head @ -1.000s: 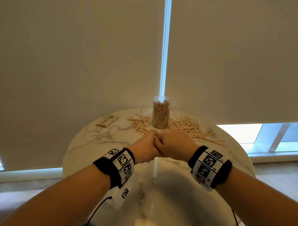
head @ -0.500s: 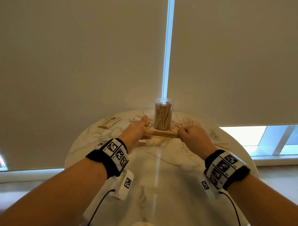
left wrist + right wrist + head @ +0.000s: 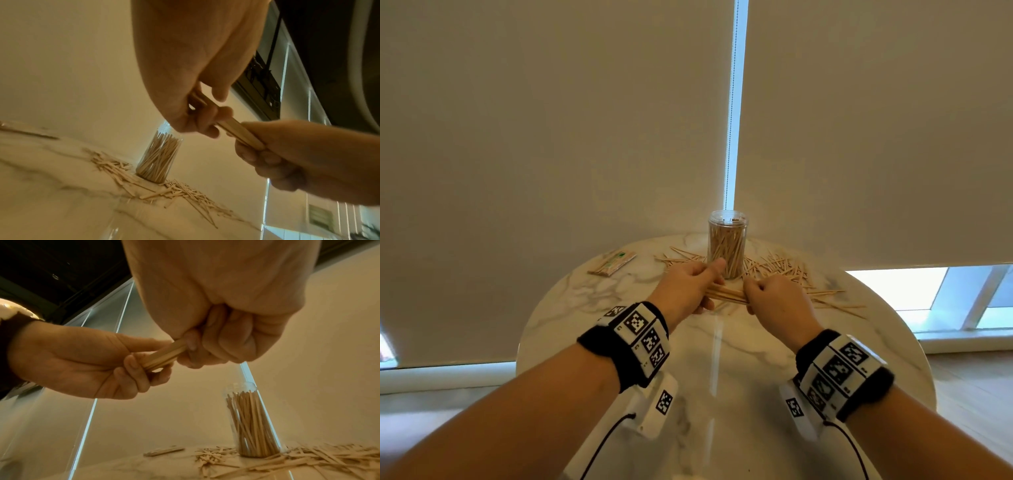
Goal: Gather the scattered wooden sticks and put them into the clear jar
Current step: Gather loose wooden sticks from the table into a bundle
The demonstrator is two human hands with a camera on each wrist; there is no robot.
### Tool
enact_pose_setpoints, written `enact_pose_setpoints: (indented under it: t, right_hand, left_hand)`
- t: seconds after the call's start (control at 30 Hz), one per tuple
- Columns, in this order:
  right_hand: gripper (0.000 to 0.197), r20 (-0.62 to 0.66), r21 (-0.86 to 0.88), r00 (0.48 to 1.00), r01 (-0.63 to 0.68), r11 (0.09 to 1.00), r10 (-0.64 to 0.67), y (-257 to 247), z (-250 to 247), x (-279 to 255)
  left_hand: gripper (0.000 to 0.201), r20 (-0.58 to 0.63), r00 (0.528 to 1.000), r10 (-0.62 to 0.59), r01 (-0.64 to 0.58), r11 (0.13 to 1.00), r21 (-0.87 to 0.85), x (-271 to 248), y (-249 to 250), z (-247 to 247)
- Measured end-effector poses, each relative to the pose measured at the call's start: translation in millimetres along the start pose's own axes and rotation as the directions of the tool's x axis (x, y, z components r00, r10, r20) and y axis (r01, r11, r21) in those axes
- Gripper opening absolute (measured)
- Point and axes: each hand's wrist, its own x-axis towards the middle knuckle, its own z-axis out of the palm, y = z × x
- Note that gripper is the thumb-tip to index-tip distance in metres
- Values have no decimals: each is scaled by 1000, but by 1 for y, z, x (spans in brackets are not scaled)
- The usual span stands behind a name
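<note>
A bundle of wooden sticks (image 3: 726,295) hangs level above the table, just in front of the clear jar (image 3: 727,245). My left hand (image 3: 693,286) grips its left end and my right hand (image 3: 770,296) grips its right end. In the left wrist view the bundle (image 3: 236,128) runs from my left hand (image 3: 197,116) to my right hand (image 3: 273,154). In the right wrist view the bundle (image 3: 164,353) spans both fists. The upright jar (image 3: 252,421) is partly filled with sticks. Loose sticks (image 3: 780,270) lie scattered round its base.
The round marble table (image 3: 715,394) stands against beige roller blinds. A flat packet of sticks (image 3: 613,263) lies at the far left. More loose sticks (image 3: 835,301) spread toward the right edge. Cables hang from both wristbands.
My fists, pressed together a second ago, moved apart and forward to the sticks. A bundle now sits between them, and my left hand has closed round its end.
</note>
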Motion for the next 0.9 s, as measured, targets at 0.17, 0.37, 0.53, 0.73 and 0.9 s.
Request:
enact_pose_setpoints:
  t: [0.17, 0.37, 0.53, 0.73, 0.9]
  right_hand:
    - [65, -28, -137, 991, 125, 983, -130, -16, 7, -7]
    - [60, -84, -333, 991, 74, 940, -107, -17, -1, 14]
    - [53, -118, -375, 992, -2, 927, -46, -4, -32, 75]
    - [46, -225, -446, 973, -64, 893, -42, -3, -59, 182]
    - [38, -156, -603, 983, -20, 797, -93, -11, -37, 254]
  left_hand:
    - [37, -45, 999, 1, 2, 998, 62, 9, -9, 4]
    - [34, -4, 994, -105, 103, 977, -189, 28, -12, 12]
    - [18, -29, 992, -123, 120, 990, -70, 73, -5, -5]
    - [36, -55, 998, -27, 39, 970, 240, 161, 0, -18]
    - [116, -69, 996, 50, -23, 938, 345, 223, -12, 3]
